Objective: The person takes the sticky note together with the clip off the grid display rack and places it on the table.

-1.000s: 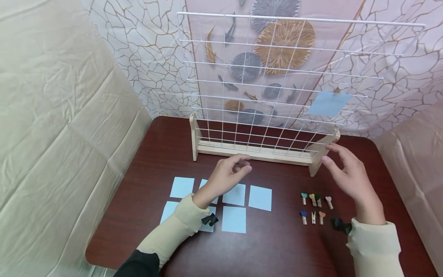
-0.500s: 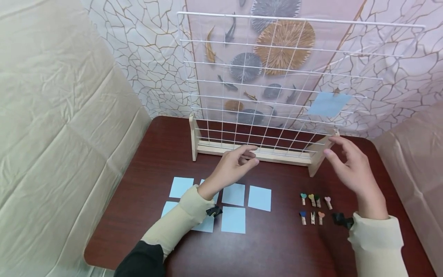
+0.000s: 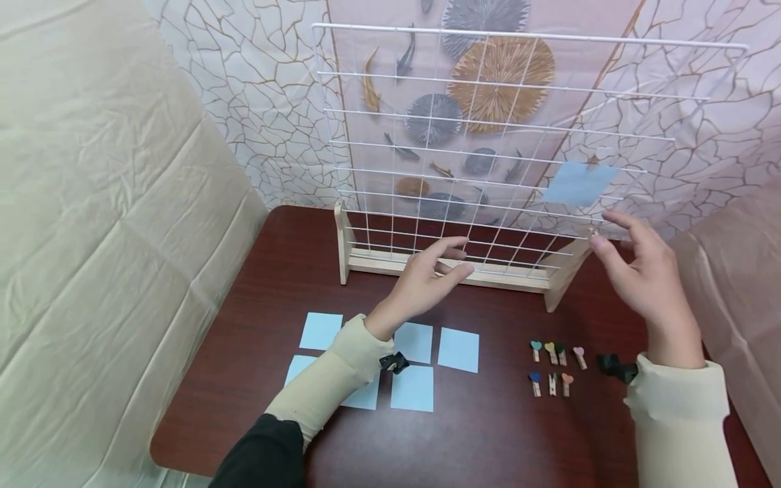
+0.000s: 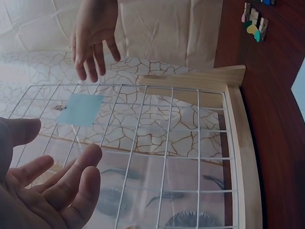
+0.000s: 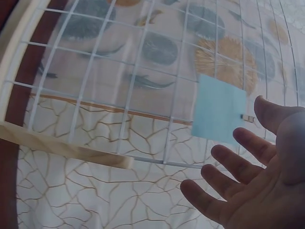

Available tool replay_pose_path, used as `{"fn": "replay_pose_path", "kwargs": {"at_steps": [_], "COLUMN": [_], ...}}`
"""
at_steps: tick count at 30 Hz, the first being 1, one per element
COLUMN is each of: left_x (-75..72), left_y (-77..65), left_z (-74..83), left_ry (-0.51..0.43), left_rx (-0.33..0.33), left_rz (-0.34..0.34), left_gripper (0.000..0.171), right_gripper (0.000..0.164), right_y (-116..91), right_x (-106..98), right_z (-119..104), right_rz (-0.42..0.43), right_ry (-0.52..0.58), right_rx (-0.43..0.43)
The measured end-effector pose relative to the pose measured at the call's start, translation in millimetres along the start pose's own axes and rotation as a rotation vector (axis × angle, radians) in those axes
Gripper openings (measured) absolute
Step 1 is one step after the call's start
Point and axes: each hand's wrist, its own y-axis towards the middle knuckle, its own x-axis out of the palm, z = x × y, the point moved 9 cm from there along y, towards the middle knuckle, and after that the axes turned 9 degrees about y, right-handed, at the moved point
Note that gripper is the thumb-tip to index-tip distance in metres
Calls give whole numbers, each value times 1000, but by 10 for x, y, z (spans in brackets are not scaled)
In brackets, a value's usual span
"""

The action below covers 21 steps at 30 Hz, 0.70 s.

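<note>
A white wire grid [image 3: 427,116] stands upright in a wooden base [image 3: 451,270]. One blue paper square [image 3: 581,184] hangs near its right side, held by a small clothespin [image 5: 247,118] at its top edge. My right hand [image 3: 648,276] hovers before the grid's right end, below the hung paper, fingers loosely bent and holding nothing. In front of the base's middle, my left hand [image 3: 430,279] is raised with relaxed fingers and nothing in its grasp. The right wrist view shows the right fingertips [image 5: 220,152] close to the paper's lower corner.
Several blue paper squares [image 3: 459,350] lie in two rows on the dark red table [image 3: 488,434], some partly hidden under my left forearm. Several small clothespins with coloured hearts [image 3: 536,350] lie in two rows at the right. Beige cloth walls [image 3: 122,224] flank the table.
My left hand has moved up and to the right, toward the grid's base. My right hand has moved up and to the right. The papers and clothespins stay in place.
</note>
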Motion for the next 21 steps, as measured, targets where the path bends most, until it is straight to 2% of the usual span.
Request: {"fn": "replay_pose_path", "kwargs": {"at_steps": [5, 10, 15, 21], "left_x": [87, 166, 171, 174], "left_y": [84, 128, 159, 214], "left_z": [59, 89, 105, 147], "left_ry": [-22, -37, -38, -53], "left_rx": [-5, -15, -27, -16], "left_rz": [-24, -50, -39, -26], "left_gripper": [52, 58, 60, 59], "right_gripper": [46, 46, 46, 48], "right_y": [45, 60, 105, 171], "right_x": [-75, -111, -149, -140], "right_z": [-76, -83, -111, -117], "right_rz": [28, 42, 64, 43], "right_ry": [20, 34, 30, 23], "right_rx": [-37, -35, -28, 4]}}
